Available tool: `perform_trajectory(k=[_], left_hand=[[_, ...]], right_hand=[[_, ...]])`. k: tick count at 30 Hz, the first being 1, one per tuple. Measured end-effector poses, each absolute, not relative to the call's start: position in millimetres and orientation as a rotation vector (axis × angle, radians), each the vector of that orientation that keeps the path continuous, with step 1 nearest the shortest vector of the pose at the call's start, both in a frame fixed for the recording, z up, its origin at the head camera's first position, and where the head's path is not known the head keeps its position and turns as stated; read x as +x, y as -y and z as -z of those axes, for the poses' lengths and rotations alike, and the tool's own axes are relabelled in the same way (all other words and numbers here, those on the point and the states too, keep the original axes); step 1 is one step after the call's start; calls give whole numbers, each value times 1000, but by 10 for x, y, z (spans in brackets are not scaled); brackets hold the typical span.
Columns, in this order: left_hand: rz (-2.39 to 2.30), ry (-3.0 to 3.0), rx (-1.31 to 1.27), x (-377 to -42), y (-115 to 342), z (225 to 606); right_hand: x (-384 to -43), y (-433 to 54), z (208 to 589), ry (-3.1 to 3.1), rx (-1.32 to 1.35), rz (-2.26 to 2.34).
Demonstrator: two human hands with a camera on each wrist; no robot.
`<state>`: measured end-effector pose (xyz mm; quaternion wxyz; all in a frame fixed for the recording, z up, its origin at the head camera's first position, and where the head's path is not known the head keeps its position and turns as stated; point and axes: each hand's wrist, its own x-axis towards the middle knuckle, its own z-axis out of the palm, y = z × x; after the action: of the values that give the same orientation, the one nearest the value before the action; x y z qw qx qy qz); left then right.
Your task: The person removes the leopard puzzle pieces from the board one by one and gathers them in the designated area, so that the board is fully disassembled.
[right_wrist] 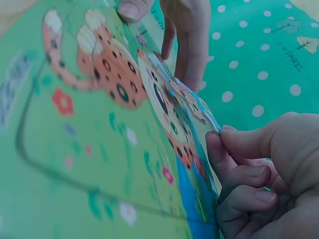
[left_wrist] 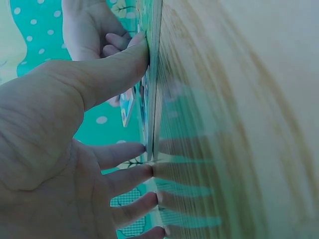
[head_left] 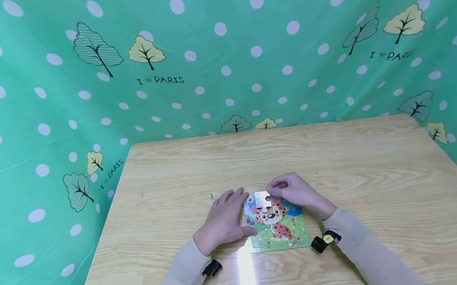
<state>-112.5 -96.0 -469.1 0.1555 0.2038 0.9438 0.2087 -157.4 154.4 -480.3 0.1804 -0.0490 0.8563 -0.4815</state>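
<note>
Fingers of the right hand are clamped on a puzzle piece; the puzzle beneath is touched by the spread left hand

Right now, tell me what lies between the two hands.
The head view shows the puzzle between the left hand and the right hand, with a piece, pinched by the right hand, above it.

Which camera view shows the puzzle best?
The head view: it looks down on nearly the whole puzzle, with only parts hidden by the left hand and right hand. The left wrist view shows it almost edge-on, as a thin strip. The right wrist view shows it closer, but slanted and cut off by the frame.
</note>
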Motion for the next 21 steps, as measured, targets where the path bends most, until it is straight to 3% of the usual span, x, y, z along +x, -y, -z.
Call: perform_trajectory(k=[21], left_hand=[[-564, -2709, 606, -1091, 968, 4709]], right_hand=[[-1698, -2134, 4838, -2491, -88, 1373]])
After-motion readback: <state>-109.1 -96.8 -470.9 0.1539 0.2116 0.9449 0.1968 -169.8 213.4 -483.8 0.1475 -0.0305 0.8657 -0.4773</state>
